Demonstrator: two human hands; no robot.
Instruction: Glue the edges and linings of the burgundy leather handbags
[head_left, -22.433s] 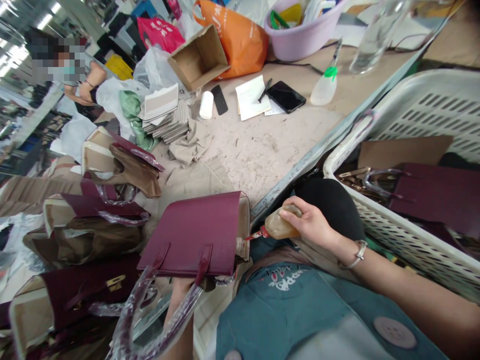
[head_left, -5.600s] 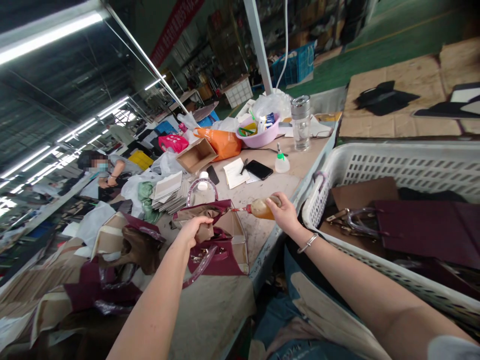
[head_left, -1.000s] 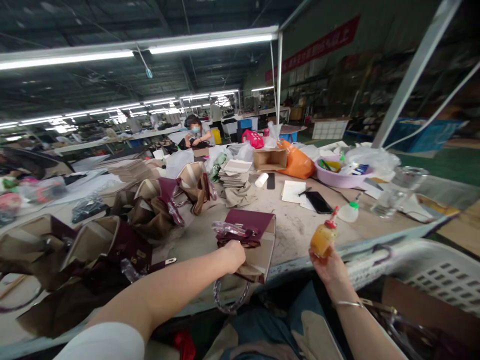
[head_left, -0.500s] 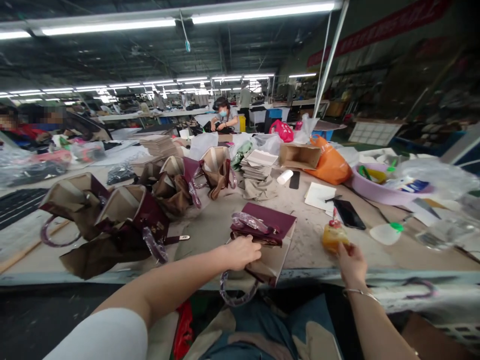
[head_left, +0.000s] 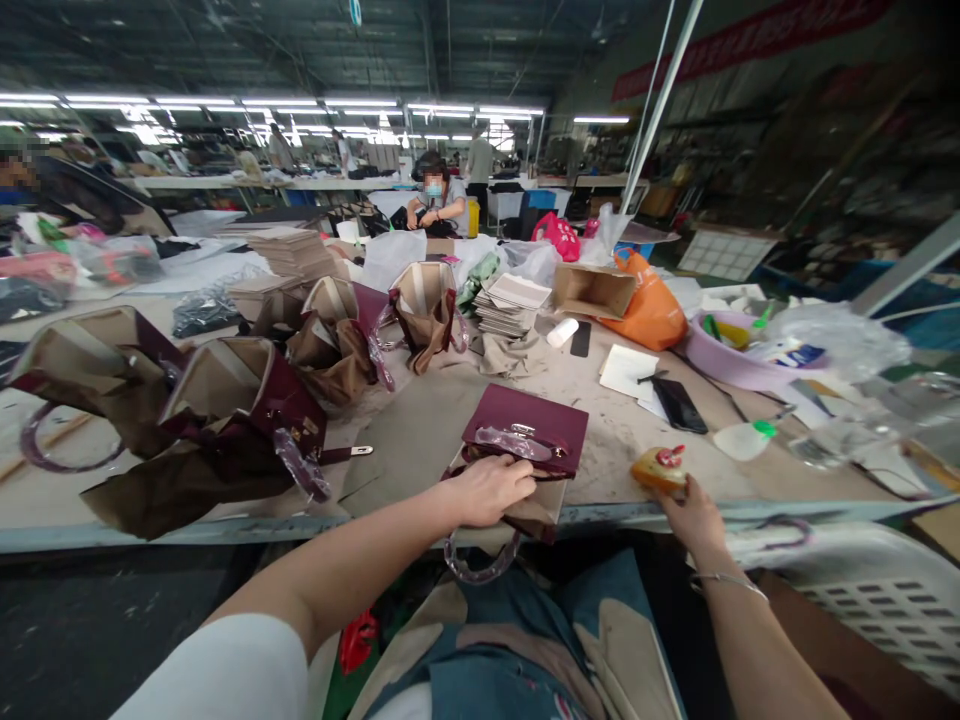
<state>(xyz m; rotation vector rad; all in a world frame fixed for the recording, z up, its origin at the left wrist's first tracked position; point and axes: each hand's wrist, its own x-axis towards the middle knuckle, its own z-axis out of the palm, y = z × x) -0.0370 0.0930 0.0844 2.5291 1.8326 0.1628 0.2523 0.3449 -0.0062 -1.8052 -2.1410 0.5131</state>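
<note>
A maroon handbag (head_left: 540, 415) lies at the table's front edge, with one plastic-wrapped handle on top and another hanging over the edge. My left hand (head_left: 491, 490) is closed on the bag's near side, its fingers bent over the opening. To the right, my right hand (head_left: 691, 510) pinches the near right side of a small bottle of yellow glue (head_left: 651, 470) with a red cap. The bottle is tilted. Left of the handbag stand several open maroon bags (head_left: 289, 400) with beige linings and brown cloth hanging out.
A black phone (head_left: 679, 403) and white paper (head_left: 626, 370) lie behind the bottle. Farther back are stacked boards (head_left: 510, 305), an open cardboard box (head_left: 592, 290), an orange bag (head_left: 649, 305) and a purple basin (head_left: 720, 352). A masked person (head_left: 439, 200) sits across the table.
The bottle has gone from upright to tilted in my right hand. My left hand has shifted slightly on the bag. The camera view has tipped down and turned a little.
</note>
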